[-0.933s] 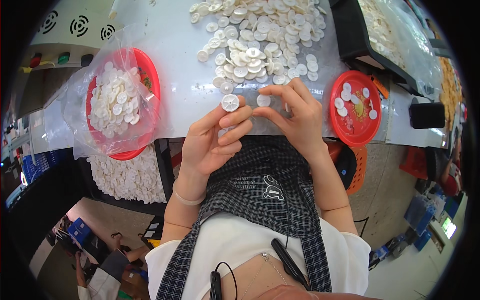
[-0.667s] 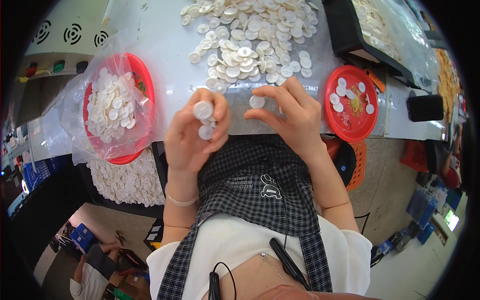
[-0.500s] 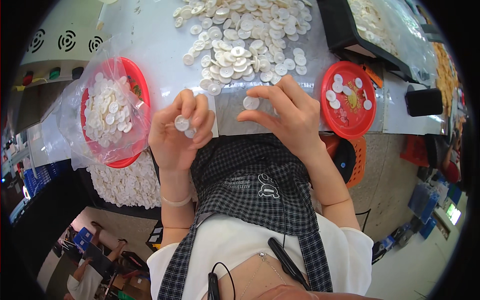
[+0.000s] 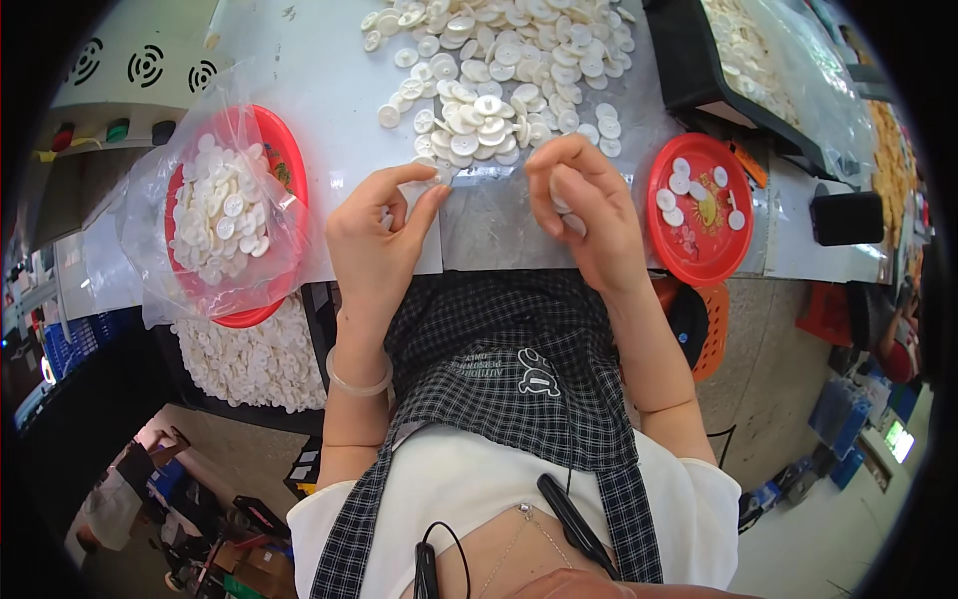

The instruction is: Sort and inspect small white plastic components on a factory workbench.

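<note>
Left hand (image 4: 371,232) narrow at white gear (image 4: 439,177), grip unclear; right hand (image 4: 597,205) curls round discs (image 4: 561,206); loose fingers might spill some.

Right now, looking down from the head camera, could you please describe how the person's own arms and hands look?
Both the left hand and the right hand are bare, without gloves. The left wrist wears a pale, smooth, rounded bangle; no band shows on the right wrist. Short white sleeves leave the forearms uncovered, and no cables run along them.
</note>
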Tool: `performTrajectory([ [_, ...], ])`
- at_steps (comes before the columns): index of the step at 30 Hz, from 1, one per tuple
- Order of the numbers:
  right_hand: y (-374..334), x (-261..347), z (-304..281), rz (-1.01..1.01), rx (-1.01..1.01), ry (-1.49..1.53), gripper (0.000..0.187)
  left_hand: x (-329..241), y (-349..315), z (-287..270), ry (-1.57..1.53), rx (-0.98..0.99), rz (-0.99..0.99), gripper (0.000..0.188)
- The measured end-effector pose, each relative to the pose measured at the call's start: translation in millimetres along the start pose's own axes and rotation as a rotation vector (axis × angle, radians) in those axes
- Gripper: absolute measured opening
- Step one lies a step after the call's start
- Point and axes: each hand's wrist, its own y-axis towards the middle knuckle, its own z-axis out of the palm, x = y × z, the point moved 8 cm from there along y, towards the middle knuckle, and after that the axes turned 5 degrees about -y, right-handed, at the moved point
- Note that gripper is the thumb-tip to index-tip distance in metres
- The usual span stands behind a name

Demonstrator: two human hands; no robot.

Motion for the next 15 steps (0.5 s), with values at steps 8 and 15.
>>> performTrajectory([
  [8, 20.1, 17.6, 27.0, -0.509, -0.167, -1.418, 0.02, 4.0, -5.6, -3.9, -0.155, 0.018, -0.028, 0.009],
  [15, 23.1, 15.6, 38.1, -0.599, -0.137, -1.575, 0.023, 2.8, -34.9, 37.6, -1.956, 0.498, -0.747, 0.021],
])
